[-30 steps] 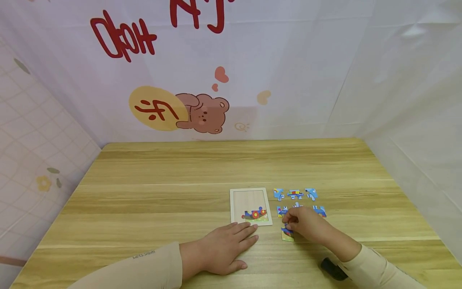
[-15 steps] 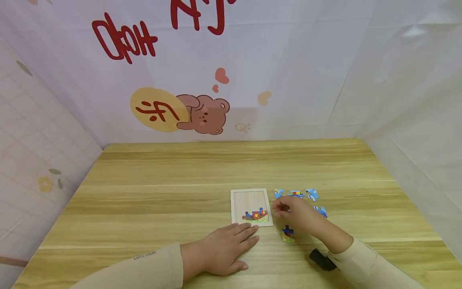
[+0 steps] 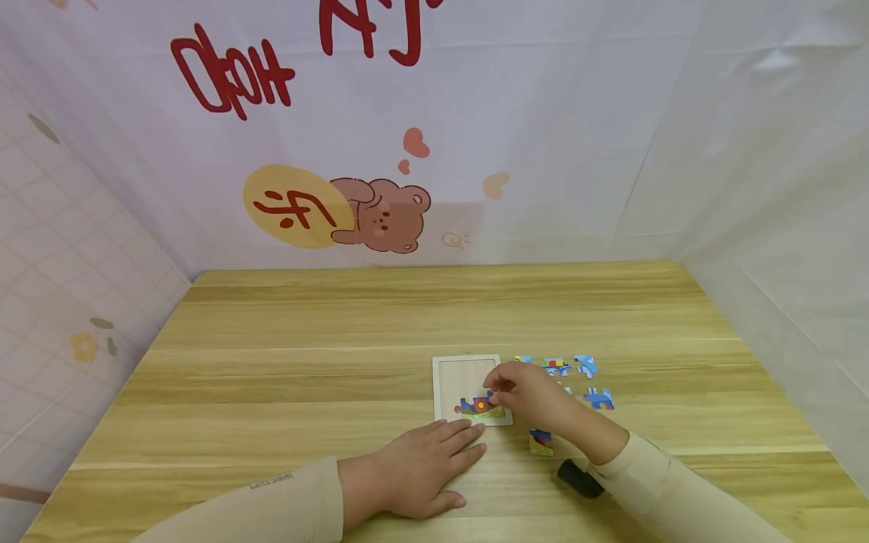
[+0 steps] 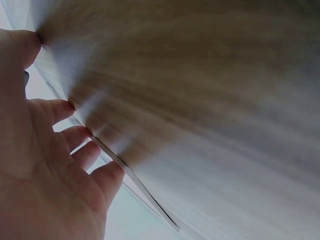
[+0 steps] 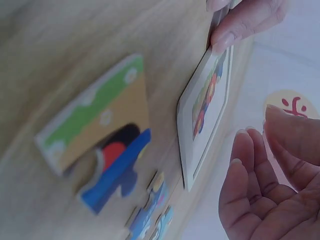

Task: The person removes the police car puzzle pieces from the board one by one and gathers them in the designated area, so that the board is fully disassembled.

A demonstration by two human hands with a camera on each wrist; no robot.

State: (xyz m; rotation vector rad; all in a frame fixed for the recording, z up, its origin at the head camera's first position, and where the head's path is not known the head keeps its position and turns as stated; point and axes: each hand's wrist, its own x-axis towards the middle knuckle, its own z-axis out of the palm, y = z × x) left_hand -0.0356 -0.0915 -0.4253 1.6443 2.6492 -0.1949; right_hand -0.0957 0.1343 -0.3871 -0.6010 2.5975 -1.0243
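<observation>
A jigsaw tray (image 3: 437, 385) with a pale wooden rim lies on the table, with joined puzzle pieces (image 3: 475, 408) showing red wheels in its lower right. My left hand (image 3: 428, 471) rests palm down, fingers outstretched, fingertips at the tray's near edge. Over the tray's right side hovers my right hand (image 3: 536, 396), its fingers loosely bent. In the right wrist view a gap shows between thumb and fingers, with nothing held. A loose puzzle piece (image 5: 107, 117), green, tan and blue, lies right of the tray, below my right hand in the head view.
More blue puzzle pieces (image 3: 600, 399) lie in rows right of the tray, some behind my right hand. A black device (image 3: 580, 479) sits at my right wrist. A white printed curtain (image 3: 577, 151) stands along the table's back edge.
My right hand has moved left from the loose pieces to above the tray's right side. The tan-and-green piece stays where it lay. My left hand has kept its place.
</observation>
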